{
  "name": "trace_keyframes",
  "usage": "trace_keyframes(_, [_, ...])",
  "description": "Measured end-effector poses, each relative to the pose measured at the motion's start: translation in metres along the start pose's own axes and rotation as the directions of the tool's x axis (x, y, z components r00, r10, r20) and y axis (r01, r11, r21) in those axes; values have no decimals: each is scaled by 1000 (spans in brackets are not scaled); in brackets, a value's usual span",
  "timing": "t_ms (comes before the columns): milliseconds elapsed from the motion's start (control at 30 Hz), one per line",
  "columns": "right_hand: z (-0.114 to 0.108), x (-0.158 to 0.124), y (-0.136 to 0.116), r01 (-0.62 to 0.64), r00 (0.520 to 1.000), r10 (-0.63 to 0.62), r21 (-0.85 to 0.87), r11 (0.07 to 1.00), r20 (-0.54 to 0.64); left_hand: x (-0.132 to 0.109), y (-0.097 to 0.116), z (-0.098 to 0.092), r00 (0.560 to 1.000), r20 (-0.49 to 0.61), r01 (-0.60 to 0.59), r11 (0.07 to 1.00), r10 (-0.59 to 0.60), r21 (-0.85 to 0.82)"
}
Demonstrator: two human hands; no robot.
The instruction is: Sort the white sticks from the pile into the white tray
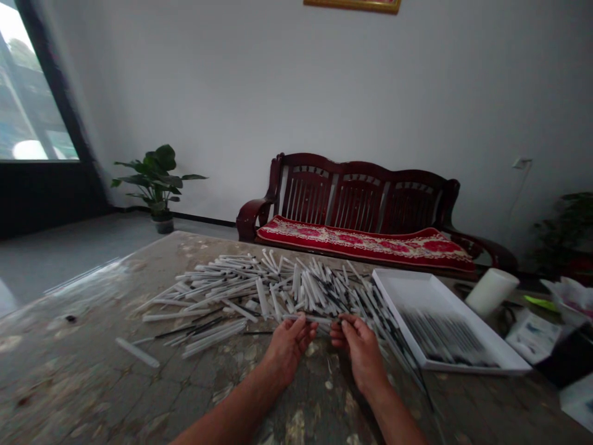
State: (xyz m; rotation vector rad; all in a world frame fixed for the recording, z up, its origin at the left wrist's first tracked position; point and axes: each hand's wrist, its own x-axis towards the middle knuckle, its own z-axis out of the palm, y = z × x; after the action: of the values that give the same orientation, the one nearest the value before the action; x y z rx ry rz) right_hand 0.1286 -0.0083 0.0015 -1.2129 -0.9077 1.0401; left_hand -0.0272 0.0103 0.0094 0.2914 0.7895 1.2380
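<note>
My left hand (293, 341) is closed on the left end of a thin whitish tube (322, 319), held level just above the table's near middle. My right hand (354, 340) is pinched near the tube's right end; a small dark tip shows at its fingers. Behind both hands lies a big loose pile of white and translucent tubes (264, 293), some with dark ends, with thin black rods among them. To the right, a white open box (403, 285) holds a row of dark, slim pieces (447, 337).
One loose tube (138, 352) lies at the left on the patterned table (152, 408). A white roll (492, 292) and small packages (532, 335) stand at the right. Beyond the table are a wooden bench (356, 198) with a red cover and a potted plant (160, 179).
</note>
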Motion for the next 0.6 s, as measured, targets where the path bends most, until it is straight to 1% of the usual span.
trace_keyframes(67, [3,-2,-1,-39,999,38,52,998,11,2,-1,-1,1000,-6,-4,1000,4,-3])
trace_keyframes(167, [5,-4,-1,-61,998,60,47,997,13,4,-1,-2,1000,-14,-9,1000,9,0])
trace_keyframes(267, [6,-5,0,-10,999,11,7,1000,-32,4,-2,-2,1000,-21,-16,1000,16,7])
trace_keyframes(333, [7,-6,0,17,998,-17,12,1000,-57,3,-1,-1,1000,-24,-19,1000,19,10])
trace_keyframes(600, [10,-6,1,28,997,-26,33,999,-67,0,-1,2,1000,-22,-16,1000,16,24])
